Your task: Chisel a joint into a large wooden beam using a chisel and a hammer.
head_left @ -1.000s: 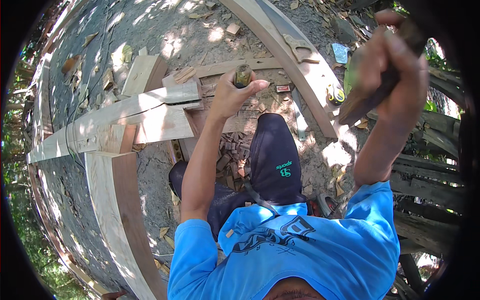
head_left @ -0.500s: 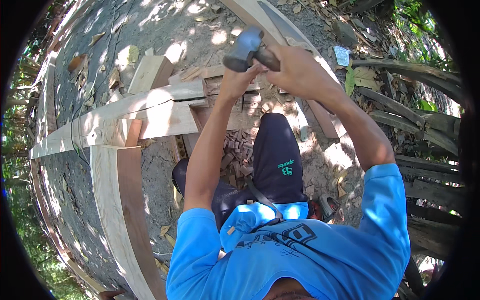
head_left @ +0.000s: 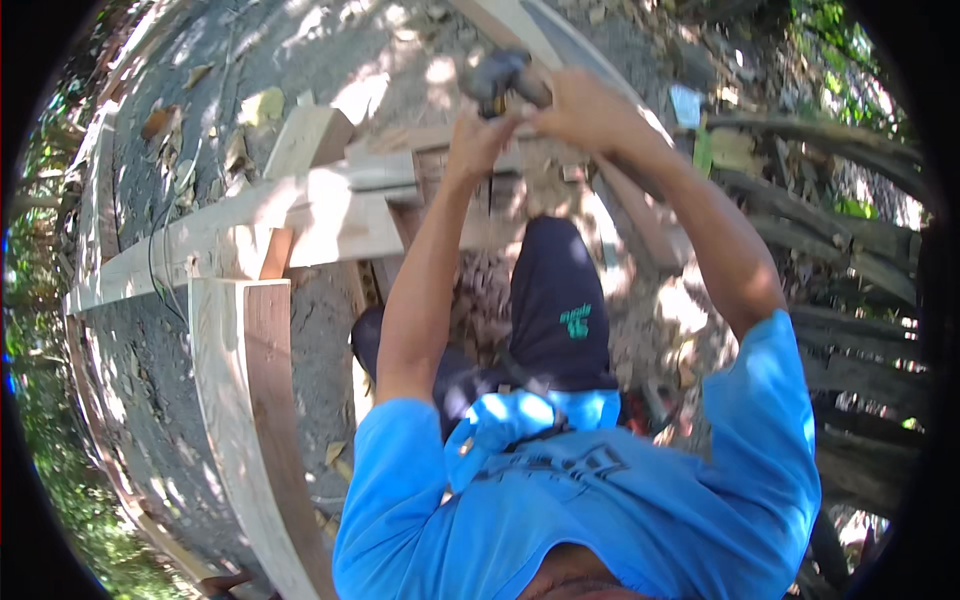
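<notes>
My right hand is closed around the handle of a hammer, its dark metal head raised just beyond my left hand. Closed below it, my left hand grips a chisel; the narrow dark blade shows under the fist, and a bit of handle top shows next to the hammer head. The blade points down at a notched pale wooden beam lying across in front of me. My forearm and the blur hide where the tip meets the wood.
Wood chips litter the ground between my legs. A thick timber runs along my left, and a short block lies behind the beam. A handsaw rests on a board at the far right. Weathered planks line the right side.
The hammer head has shifted slightly up and is blurred by motion. Part of the chisel's handle top now shows beside it. Both hands keep their holds, and the whole view has moved slightly.
</notes>
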`<control>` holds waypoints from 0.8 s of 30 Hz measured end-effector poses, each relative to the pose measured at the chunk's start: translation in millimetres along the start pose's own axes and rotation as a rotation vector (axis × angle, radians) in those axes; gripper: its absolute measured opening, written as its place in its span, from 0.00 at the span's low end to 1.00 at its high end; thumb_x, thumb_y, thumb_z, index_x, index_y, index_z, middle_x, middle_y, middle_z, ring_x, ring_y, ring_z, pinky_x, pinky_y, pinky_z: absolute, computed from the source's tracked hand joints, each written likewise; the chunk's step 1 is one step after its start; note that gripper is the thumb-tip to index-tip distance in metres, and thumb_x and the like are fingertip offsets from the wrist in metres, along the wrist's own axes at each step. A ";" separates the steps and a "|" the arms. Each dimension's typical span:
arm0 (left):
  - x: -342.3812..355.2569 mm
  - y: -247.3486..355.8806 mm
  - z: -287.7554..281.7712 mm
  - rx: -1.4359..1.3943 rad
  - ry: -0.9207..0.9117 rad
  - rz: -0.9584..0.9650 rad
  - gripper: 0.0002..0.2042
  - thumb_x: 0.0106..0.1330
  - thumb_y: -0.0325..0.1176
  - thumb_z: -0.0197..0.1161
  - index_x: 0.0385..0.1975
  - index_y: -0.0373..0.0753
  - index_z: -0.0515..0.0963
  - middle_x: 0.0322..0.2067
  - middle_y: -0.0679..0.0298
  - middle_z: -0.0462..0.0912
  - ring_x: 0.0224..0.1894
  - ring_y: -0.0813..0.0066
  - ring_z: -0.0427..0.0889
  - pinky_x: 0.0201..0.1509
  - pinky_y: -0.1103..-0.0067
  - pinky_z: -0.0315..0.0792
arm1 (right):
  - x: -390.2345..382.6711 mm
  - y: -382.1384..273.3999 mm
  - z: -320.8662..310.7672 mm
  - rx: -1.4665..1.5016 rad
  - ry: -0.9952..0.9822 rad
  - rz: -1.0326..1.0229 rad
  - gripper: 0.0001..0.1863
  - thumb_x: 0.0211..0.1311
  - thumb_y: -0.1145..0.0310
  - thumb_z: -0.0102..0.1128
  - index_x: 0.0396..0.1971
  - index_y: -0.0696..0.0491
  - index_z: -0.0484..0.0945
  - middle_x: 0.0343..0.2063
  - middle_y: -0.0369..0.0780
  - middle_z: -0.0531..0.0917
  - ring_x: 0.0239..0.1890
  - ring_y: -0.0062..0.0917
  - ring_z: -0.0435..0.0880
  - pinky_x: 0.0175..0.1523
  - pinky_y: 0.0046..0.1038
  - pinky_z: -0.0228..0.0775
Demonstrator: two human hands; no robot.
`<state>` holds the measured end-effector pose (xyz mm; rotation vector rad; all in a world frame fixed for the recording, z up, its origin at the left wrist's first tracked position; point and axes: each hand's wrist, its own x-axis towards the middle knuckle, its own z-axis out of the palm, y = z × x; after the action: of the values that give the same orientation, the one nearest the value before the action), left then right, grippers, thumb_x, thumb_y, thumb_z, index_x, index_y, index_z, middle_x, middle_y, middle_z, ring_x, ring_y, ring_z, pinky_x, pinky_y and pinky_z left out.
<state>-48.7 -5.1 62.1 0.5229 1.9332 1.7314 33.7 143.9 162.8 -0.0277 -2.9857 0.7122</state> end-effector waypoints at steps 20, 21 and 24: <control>-130.8 -37.3 -25.7 -0.078 0.005 0.463 0.11 0.56 0.32 0.72 0.25 0.38 0.73 0.21 0.73 0.73 0.26 0.80 0.73 0.34 0.80 0.68 | -80.3 -6.0 17.1 0.485 -0.027 0.223 0.14 0.47 0.66 0.64 0.26 0.60 0.70 0.20 0.42 0.74 0.28 0.28 0.78 0.33 0.31 0.66; -126.7 -42.7 -28.9 -0.111 0.082 0.399 0.10 0.57 0.30 0.70 0.26 0.38 0.73 0.21 0.72 0.73 0.24 0.80 0.72 0.32 0.81 0.69 | -85.3 -9.5 19.7 0.479 -0.035 0.208 0.14 0.47 0.66 0.64 0.26 0.60 0.70 0.20 0.42 0.74 0.28 0.28 0.78 0.33 0.31 0.66; -111.1 -42.0 -40.5 -0.352 0.221 0.387 0.09 0.59 0.28 0.68 0.28 0.39 0.72 0.20 0.70 0.72 0.20 0.81 0.72 0.27 0.82 0.69 | -100.4 -16.8 29.2 0.456 -0.009 0.337 0.12 0.48 0.66 0.64 0.26 0.58 0.74 0.16 0.39 0.75 0.22 0.25 0.78 0.31 0.30 0.68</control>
<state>18.7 -107.5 35.1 0.6236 1.6845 2.4051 131.7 112.3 137.8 -0.5080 -2.7746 1.4109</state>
